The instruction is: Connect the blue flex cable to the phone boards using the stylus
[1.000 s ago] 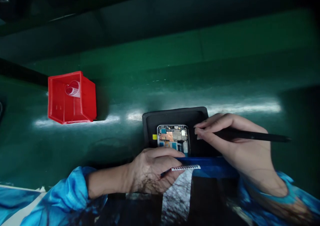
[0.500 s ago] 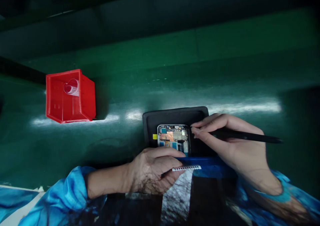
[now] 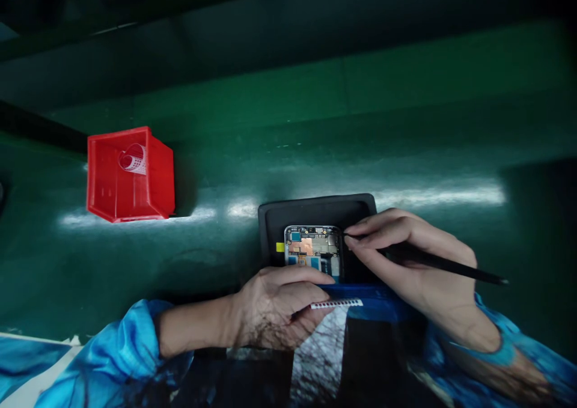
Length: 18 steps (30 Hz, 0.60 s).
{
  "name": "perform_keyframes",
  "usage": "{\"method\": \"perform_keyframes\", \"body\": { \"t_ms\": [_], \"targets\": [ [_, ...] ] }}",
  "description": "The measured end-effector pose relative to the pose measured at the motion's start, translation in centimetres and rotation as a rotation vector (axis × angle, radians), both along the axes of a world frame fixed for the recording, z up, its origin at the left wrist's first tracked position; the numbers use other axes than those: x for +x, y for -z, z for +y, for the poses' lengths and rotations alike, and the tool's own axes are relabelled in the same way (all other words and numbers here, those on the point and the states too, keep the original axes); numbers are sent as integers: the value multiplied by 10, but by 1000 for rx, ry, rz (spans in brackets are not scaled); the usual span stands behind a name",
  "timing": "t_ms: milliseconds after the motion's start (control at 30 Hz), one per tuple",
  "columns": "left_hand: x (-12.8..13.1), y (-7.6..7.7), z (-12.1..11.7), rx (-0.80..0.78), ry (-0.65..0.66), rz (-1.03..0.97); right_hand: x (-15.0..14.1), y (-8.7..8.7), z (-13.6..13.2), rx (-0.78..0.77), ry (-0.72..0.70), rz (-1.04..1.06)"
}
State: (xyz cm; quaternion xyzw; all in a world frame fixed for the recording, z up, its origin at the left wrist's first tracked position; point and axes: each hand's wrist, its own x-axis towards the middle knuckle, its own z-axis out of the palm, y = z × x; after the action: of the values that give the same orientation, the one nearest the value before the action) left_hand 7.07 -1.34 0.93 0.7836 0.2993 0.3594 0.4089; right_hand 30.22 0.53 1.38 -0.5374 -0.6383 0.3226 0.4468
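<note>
An opened phone [image 3: 311,246] with its circuit board bare lies in a black tray [image 3: 315,207]. My right hand [image 3: 415,258] grips slim black tweezers [image 3: 455,267] like a pen, their tip by the phone's upper right corner. Whether the tip touches the phone I cannot tell. In my left hand [image 3: 283,306], closed at the phone's lower end, is a white strip of dark round dots [image 3: 338,303], pinched between the fingers. That hand hides the lower part of the phone.
To the left on the green work surface [image 3: 216,155] stands a red bin [image 3: 160,179], with a curled white dotted sheet [image 3: 134,158] inside. A yellow tab [image 3: 280,247] shows at the phone's left edge. A dark ledge runs along the back.
The rear end of the tweezers has swung lower, with their tip still at the phone's corner. My left hand stays put. The view has shifted slightly.
</note>
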Motion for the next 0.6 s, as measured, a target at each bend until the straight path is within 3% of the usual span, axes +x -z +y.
{"method": "perform_keyframes", "body": {
  "t_ms": [233, 367, 500, 600],
  "targets": [
    [0, 0, 3, -45, 42, -51, 0, -1, 2, -15, -45, -33],
    [2, -3, 7, -17, 28, -60, 5, -7, 3, -34, 3, 93],
    [-2, -10, 8, -63, -18, -140, 20, -18, 0, 93, 297, 405],
    [-14, -17, -2, -108, -179, -223, 37, -20, -18, 166, 556, 439]
  ]
}}
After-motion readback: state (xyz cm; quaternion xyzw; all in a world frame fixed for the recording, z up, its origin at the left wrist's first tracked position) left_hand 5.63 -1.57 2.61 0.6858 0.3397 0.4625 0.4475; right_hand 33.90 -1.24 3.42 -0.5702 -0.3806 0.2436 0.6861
